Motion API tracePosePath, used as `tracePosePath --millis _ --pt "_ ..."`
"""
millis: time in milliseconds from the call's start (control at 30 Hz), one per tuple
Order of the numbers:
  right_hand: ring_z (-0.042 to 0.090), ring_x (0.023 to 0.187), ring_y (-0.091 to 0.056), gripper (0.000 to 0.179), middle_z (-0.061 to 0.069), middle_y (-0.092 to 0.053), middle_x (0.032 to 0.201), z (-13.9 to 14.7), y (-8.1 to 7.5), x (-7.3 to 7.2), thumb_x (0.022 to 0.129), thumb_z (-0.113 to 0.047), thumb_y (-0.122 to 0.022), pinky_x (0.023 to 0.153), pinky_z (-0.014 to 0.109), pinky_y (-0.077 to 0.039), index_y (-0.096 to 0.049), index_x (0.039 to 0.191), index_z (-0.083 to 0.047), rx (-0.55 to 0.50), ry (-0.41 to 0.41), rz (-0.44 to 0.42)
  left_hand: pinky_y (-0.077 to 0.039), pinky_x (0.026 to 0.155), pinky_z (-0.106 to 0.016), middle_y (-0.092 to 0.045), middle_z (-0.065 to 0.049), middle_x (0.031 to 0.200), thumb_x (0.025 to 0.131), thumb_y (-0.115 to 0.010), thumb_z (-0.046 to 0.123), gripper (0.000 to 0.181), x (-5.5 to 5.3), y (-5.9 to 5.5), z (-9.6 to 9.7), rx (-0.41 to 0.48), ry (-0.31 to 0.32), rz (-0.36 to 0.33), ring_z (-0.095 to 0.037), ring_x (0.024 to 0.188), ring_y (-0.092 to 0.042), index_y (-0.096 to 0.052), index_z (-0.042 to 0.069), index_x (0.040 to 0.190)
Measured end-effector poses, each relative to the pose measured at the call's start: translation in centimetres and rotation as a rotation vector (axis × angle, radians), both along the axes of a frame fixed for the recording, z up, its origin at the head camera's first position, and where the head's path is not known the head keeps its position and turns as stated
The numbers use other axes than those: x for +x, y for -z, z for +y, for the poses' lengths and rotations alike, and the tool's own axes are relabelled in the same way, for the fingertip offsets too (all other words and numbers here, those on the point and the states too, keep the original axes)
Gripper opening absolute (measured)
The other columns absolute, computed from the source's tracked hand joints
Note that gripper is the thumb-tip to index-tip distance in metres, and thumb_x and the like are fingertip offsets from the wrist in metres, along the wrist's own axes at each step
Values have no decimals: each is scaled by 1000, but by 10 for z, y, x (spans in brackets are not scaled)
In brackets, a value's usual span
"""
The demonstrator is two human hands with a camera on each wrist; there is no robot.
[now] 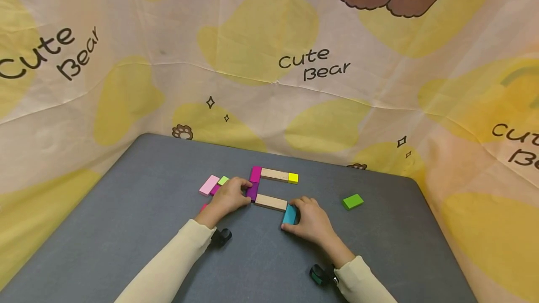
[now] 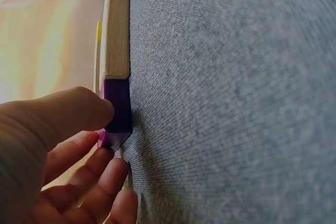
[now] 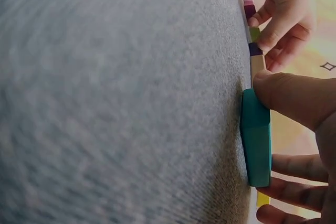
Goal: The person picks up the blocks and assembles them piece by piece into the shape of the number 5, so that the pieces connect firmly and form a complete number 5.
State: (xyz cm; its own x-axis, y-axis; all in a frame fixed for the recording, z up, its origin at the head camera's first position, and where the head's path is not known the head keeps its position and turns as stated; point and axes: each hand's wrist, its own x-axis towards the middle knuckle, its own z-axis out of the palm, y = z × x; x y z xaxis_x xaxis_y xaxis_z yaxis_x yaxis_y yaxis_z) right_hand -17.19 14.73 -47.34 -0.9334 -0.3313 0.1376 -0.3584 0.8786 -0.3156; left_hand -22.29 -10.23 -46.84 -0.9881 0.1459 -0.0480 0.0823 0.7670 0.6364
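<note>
My left hand point(image 1: 229, 196) pinches a purple block point(image 1: 252, 192) between thumb and fingers. Beyond that block lies a magenta block point(image 1: 256, 174), end to end with it. A bare wooden block point(image 1: 271, 202) runs rightward from the purple one. At its right end, my right hand point(image 1: 313, 220) grips a flat blue block point(image 1: 289, 214), thumb on the near end and fingers on the far end. The right wrist view shows this blue block point(image 3: 257, 148) lying on the cloth. From the magenta block extends a second wooden block point(image 1: 274, 175), with a small yellow block point(image 1: 293, 178) at its end.
Left of my left hand lie a pink block point(image 1: 209, 185), a lime block point(image 1: 223, 180) and a darker magenta block point(image 1: 215, 190). A reddish block point(image 1: 204, 207) is partly hidden by the wrist. A green block point(image 1: 353, 201) lies apart on the right of the grey table point(image 1: 126, 200).
</note>
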Motion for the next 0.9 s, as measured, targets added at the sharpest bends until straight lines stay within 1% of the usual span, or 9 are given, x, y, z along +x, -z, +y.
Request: tracePosePath --millis 200,300,433,600,800,900 --pt "21 92 -51 62 5 -64 106 0 1 1 67 -53 -80 71 35 -48 -67 114 -14 2 11 11 -47 71 -32 -68 -5 104 73 -79 15 39 0 1 -1 12 5 11 -14 79 -55 -71 10 111" --pt "23 95 -52 60 5 -63 108 1 -1 1 70 -53 -78 75 37 -48 -66 114 -14 -18 10 14 -46 69 -30 -68 -4 103 73 -79 15 39 0 2 -1 15 2 4 -14 78 -55 -71 10 111" --pt "26 102 -55 55 5 -63 112 6 -5 0 75 -50 -74 84 43 -49 -65 117 -14 -55 4 26 -46 69 -30 -69 -4 103 74 -79 15 39 -1 3 0 22 1 -2 -14 78 -55 -71 10 111" --pt "31 112 -55 55 7 -62 118 13 -12 -2 79 -45 -72 89 50 -49 -62 123 -14 -90 4 29 -48 73 -33 -69 -4 103 74 -79 15 39 -2 4 -1 20 3 0 -15 81 -56 -71 10 112" --pt "31 114 -55 55 7 -62 120 24 -17 -5 81 -43 -72 89 50 -49 -61 127 -16 -97 40 35 -49 76 -36 -69 -5 105 75 -79 16 39 -1 4 -1 15 1 -3 -16 83 -57 -71 10 112" --pt "32 115 -55 54 7 -62 121 30 -19 -7 81 -42 -71 89 52 -48 -60 128 -17 -115 60 40 -49 80 -37 -69 -5 106 75 -79 16 39 -1 3 -1 15 -3 0 -17 87 -58 -71 10 112"
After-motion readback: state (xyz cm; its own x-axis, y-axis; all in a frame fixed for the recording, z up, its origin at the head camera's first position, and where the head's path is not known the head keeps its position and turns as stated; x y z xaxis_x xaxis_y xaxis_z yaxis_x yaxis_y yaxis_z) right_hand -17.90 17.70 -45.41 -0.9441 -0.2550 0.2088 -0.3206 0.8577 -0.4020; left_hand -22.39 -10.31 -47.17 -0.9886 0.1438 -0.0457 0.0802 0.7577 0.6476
